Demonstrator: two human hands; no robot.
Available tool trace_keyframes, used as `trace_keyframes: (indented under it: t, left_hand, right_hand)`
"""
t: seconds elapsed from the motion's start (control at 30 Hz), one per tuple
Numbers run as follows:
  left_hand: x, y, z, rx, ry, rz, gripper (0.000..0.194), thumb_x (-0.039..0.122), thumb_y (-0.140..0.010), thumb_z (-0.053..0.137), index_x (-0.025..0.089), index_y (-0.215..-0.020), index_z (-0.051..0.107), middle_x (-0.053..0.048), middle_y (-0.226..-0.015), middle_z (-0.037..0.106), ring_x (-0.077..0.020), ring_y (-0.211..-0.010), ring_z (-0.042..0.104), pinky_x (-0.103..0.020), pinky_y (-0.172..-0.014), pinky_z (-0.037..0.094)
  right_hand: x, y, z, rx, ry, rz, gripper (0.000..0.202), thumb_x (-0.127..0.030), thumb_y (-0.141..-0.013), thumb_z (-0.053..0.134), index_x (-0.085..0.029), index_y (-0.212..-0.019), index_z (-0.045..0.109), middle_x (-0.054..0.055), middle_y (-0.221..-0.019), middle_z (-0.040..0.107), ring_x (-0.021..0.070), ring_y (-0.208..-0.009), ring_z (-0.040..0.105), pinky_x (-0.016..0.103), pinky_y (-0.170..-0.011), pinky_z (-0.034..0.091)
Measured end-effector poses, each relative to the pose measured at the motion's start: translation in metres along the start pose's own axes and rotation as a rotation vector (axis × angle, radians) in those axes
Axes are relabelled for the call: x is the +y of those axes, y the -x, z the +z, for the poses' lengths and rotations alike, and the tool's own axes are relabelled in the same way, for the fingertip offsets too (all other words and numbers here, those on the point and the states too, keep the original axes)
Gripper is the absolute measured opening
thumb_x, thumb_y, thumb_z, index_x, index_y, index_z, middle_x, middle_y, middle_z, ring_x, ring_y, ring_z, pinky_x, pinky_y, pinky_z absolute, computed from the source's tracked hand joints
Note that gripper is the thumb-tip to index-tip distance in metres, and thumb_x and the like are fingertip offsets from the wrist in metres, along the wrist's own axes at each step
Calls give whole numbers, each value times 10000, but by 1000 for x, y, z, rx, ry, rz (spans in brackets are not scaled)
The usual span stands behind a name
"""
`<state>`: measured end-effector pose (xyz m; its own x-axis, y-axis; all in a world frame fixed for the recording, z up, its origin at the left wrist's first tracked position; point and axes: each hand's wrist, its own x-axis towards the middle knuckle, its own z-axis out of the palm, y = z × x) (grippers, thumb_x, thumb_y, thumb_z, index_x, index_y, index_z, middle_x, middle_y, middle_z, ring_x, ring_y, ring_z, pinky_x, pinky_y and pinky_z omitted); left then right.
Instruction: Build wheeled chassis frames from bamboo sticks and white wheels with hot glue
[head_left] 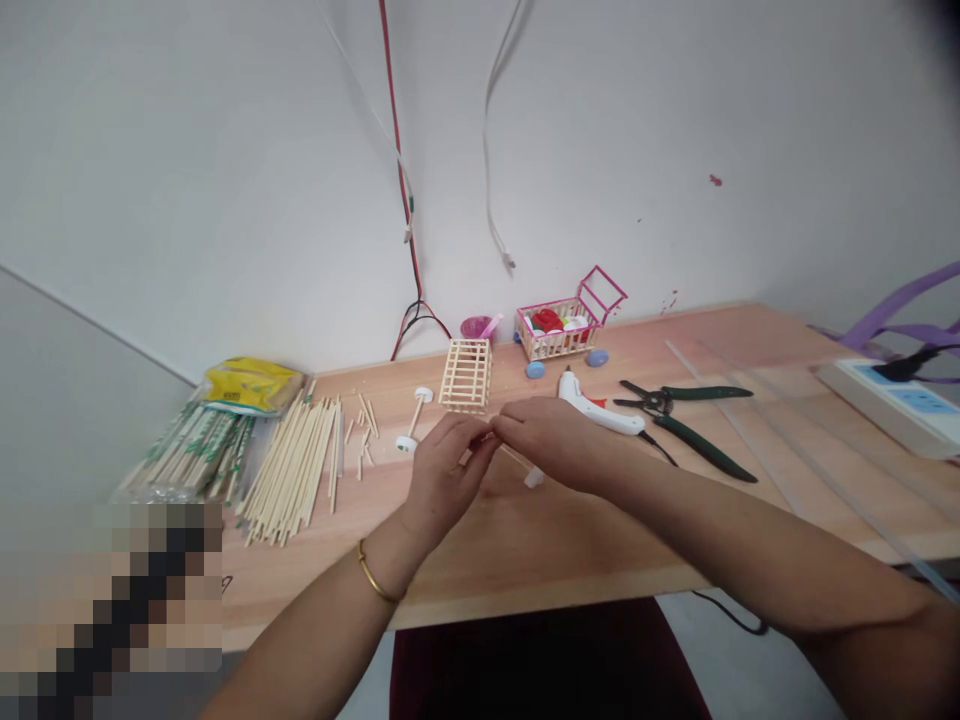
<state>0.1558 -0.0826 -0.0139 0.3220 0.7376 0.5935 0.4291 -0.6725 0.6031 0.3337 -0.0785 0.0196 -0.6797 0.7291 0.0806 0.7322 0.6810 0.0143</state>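
Observation:
My left hand (448, 475) and my right hand (541, 440) meet at the fingertips over the middle of the table. Both hands have their fingers pressed together in a pinch; whatever is between them is too small or hidden to name. A thin stick with a whitish end piece (534, 478) shows just below my right hand. Right behind the fingertips stands a small crate of pale wooden sticks (466, 374). Left of it lies a stick axle with two white wheels (418, 417). A white glue gun (600, 408) lies beyond my right hand.
Loose wooden sticks (296, 470), short cut pieces (362, 430) and a yellow packet (251, 386) are at left. A pink-edged toy cart (559, 325) stands near the wall. Green-handled pliers (675, 410), clear rods (787, 430) and a power strip (892, 405) are at right.

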Motion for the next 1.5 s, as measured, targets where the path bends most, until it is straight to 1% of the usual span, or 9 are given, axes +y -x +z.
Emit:
trace_keyframes:
  t: [0.13, 0.23, 0.37, 0.5, 0.63, 0.73, 1.07, 1.3, 1.5]
  left_hand:
    - [3, 1, -3, -8, 33, -47, 87, 251, -839, 600, 208, -811, 671, -60, -793, 657, -172, -783, 596, -290, -757, 477]
    - [-1, -2, -7, 84, 225, -251, 81, 275, -808, 643, 199, -791, 662, -26, -717, 648, -146, -704, 602, -263, -705, 484]
    - [-16, -12, -16, 319, 824, -576, 163, 274, -725, 726, 158, -763, 618, 39, -601, 592, -75, -558, 567, -198, -602, 499]
    - [-27, -19, -25, 375, 1188, -749, 211, 185, -661, 778, 129, -729, 586, 46, -613, 589, -30, -528, 553, -115, -523, 494]
    - [-26, -17, -22, 320, 1332, -869, 116, 103, -756, 688, 119, -757, 573, 31, -633, 602, -20, -514, 564, -94, -515, 515]
    - [-26, -13, -15, 267, 1389, -938, 69, 75, -802, 632, 112, -791, 574, 16, -649, 613, -24, -502, 570, -104, -513, 533]
    - [-30, -9, -5, 171, 1438, -978, 73, 61, -831, 590, 104, -776, 570, -3, -644, 614, -37, -509, 583, -114, -505, 543]
    - [-22, -1, 3, -5, 1362, -887, 162, 177, -729, 746, 106, -743, 601, 11, -639, 604, -42, -508, 557, -142, -498, 524]
    - [-19, 3, 7, -67, 1055, -789, 218, 275, -716, 756, 103, -805, 658, -25, -722, 645, -72, -521, 571, -196, -499, 513]
  right_hand:
    - [-1, -2, 4, 61, 1, 9, 113, -141, -893, 491, -142, -940, 593, 93, -874, 644, 213, -786, 593, 309, -651, 375]
    - [5, -2, 9, 325, -133, 73, 132, -218, -918, 488, -160, -981, 588, 104, -934, 642, 217, -868, 586, 316, -718, 404]
    - [17, -1, 9, 683, -435, 227, 331, -359, -836, 631, -168, -1092, 544, 104, -985, 616, 209, -870, 572, 325, -740, 451]
    - [18, -4, 14, 554, -947, 290, 464, -387, -732, 727, -182, -1090, 517, 39, -855, 614, 147, -689, 580, 293, -630, 496]
    - [8, -9, 21, 447, -1358, 215, 416, -350, -716, 736, -185, -1040, 535, 43, -888, 653, 156, -812, 644, 329, -774, 539]
    - [1, -10, 22, 455, -1475, 147, 348, -330, -750, 711, -186, -1034, 570, 42, -891, 675, 154, -847, 661, 327, -803, 544]
    - [0, -5, 15, 671, -1007, 37, 143, -243, -824, 644, -185, -951, 675, 17, -816, 682, 114, -695, 600, 241, -636, 485]
    - [2, -8, 18, 651, -994, -4, 143, -280, -869, 588, -189, -939, 673, 52, -908, 682, 152, -841, 622, 281, -752, 493]
    - [14, -8, 18, 514, -999, 140, 215, -332, -903, 514, -169, -829, 634, 30, -755, 660, 136, -698, 611, 258, -660, 466]
